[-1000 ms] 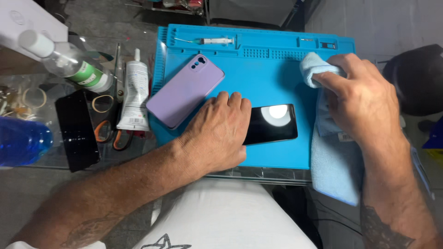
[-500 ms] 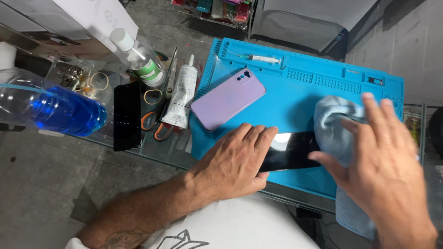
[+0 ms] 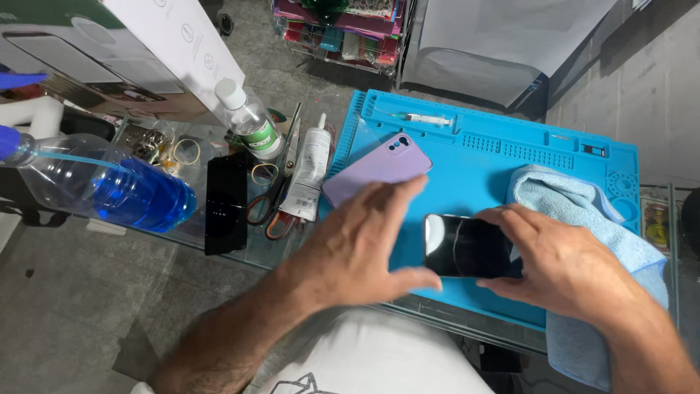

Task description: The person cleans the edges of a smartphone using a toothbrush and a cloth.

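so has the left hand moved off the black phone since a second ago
Yes. The left hand lay flat on the black phone; now it has slid left along the blue mat, only its thumb near the phone's left end.

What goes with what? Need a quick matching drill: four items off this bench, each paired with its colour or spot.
Items:
1. phone case
2. cloth
3. spray bottle
4. syringe

Descriptions:
A. holds blue liquid, lying on its side
B. purple, on the mat's left part
C. light blue, draped off the mat's right side
D. in the mat's top tray

Pairs: 1-B, 2-C, 3-A, 4-D
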